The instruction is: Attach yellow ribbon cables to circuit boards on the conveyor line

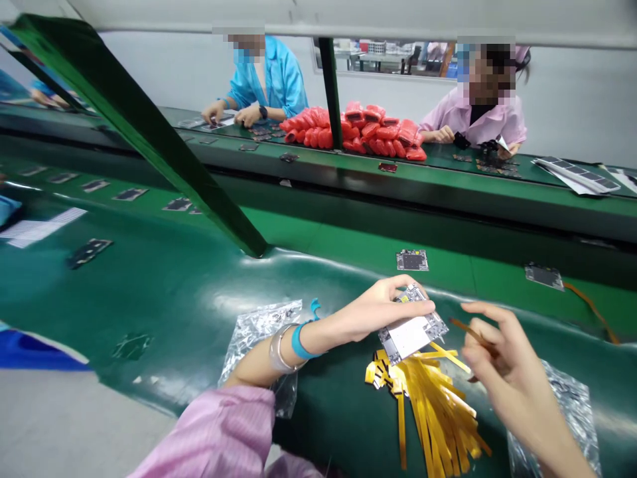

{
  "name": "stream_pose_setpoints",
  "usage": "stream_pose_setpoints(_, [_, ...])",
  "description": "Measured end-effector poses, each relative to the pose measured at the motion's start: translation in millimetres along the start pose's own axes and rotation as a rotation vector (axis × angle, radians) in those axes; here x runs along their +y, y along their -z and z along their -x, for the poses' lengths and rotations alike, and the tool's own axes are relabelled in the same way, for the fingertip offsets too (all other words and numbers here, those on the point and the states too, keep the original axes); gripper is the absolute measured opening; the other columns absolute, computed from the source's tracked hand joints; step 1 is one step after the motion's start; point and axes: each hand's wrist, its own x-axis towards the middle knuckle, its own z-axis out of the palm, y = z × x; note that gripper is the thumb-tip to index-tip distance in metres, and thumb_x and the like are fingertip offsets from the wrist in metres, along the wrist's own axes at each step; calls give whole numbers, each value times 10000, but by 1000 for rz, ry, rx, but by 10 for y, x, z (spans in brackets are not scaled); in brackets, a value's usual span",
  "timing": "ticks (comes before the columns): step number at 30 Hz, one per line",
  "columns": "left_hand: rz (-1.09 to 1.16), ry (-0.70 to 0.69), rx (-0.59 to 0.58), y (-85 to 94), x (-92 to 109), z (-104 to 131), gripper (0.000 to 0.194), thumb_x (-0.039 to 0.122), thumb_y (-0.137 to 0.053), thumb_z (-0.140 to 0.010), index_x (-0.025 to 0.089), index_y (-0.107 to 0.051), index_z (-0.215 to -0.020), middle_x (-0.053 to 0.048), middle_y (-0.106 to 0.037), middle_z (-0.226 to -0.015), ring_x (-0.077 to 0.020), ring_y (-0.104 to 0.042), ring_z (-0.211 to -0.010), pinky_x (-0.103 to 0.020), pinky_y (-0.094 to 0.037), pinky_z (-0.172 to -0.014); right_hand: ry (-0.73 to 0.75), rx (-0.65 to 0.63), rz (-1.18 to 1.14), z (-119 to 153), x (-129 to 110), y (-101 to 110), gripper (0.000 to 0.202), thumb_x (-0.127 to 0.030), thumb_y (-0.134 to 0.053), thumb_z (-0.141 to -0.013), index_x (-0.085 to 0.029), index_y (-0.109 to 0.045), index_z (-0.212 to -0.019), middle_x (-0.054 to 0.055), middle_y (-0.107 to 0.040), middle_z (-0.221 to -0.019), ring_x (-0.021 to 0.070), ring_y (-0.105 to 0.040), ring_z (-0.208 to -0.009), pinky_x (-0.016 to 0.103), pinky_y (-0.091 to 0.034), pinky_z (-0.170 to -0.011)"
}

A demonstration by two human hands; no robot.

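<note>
My left hand (383, 309) holds a circuit board (413, 332) with a white patch, its thumb across the board's upper part. To the right of the board, my right hand (502, 358) is curled around a thin orange-brown strip (472, 334) that sticks out toward the board. Below both hands lies a fanned pile of yellow flexible strips (432, 411) on the green mat. Clear plastic bags lie under my left forearm (288, 392) and beside my right wrist (572, 405).
Circuit boards lie on the green belt (412, 260), one with an orange strip attached (545, 274). A green post (149, 139) slants down at left. Across the belt, two people in blue and pink sit beside red wrapped bundles (363, 129).
</note>
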Motion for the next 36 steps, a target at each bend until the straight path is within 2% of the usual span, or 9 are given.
stream_pose_setpoints(3, [-50,3,-1,21,11,-2,415,421,-901,-705,155,-634,-878,-2,-667,-818,-112,-607,-697,-230,-478,-656,-60,8,-5,-1,-19,56,208,-474,-587,-1010,-267,-595,-1006,-60,-427,-609,141,-433,-519,235,-401,-467])
stream_pose_setpoints(6, [-148,-23,-32,29,22,47,358,402,-876,-746,155,-666,-897,-7,-684,-856,-120,-617,-740,-239,-490,-691,-46,-6,35,-18,-54,67,314,-497,-641,-969,-247,-599,-784,-32,-490,-593,142,-457,-522,255,-392,-477])
stream_pose_setpoints(9, [-234,-69,-82,38,37,96,303,389,-841,-792,164,-691,-928,-9,-693,-880,-128,-621,-781,-244,-492,-717,-117,-26,29,-25,-108,50,375,-523,-653,-945,-245,-586,-703,-32,-477,-581,140,-428,-514,260,-367,-463])
stream_pose_setpoints(12, [-288,-124,-113,46,35,121,270,379,-814,-828,172,-701,-959,-14,-699,-913,-133,-627,-824,-248,-499,-754,-173,-54,27,-29,-119,44,368,-530,-665,-930,-245,-605,-704,-38,-457,-581,133,-389,-500,258,-338,-438])
stream_pose_setpoints(15, [-296,-148,-133,50,16,133,267,370,-806,-844,178,-702,-997,-13,-706,-944,-131,-632,-848,-247,-506,-779,-135,-93,37,-39,-71,55,358,-529,-669,-929,-240,-622,-722,-23,-505,-603,141,-440,-532,259,-353,-457])
stream_pose_setpoints(23, [-378,-148,-108,34,19,171,265,357,-785,-871,180,-699,-1048,-12,-716,-972,-130,-636,-868,-251,-501,-803,-212,-149,53,-9,-71,61,338,-520,-636,-962,-238,-606,-778,-26,-507,-646,148,-433,-586,289,-307,-517])
stream_pose_setpoints(26, [-406,-147,-97,27,42,178,254,354,-780,-876,178,-702,-1043,-13,-719,-975,-134,-641,-873,-254,-501,-809,-195,-186,53,-22,-68,61,336,-526,-626,-964,-237,-638,-794,-13,-548,-680,154,-461,-600,287,-327,-516])
stream_pose_setpoints(31, [-425,-143,-80,23,60,182,225,328,-763,-886,176,-703,-1042,-9,-719,-973,-127,-633,-847,-243,-491,-768,-185,-120,41,-38,-94,55,296,-490,-632,-969,-241,-640,-807,-18,-542,-701,155,-469,-624,290,-337,-540])
stream_pose_setpoints(36, [-417,-157,-81,26,51,172,215,319,-765,-885,172,-700,-1028,-1,-708,-934,-119,-624,-825,-236,-487,-756,-173,-127,40,-37,-120,54,296,-484,-644,-960,-241,-638,-790,-20,-546,-698,155,-472,-619,291,-346,-547])
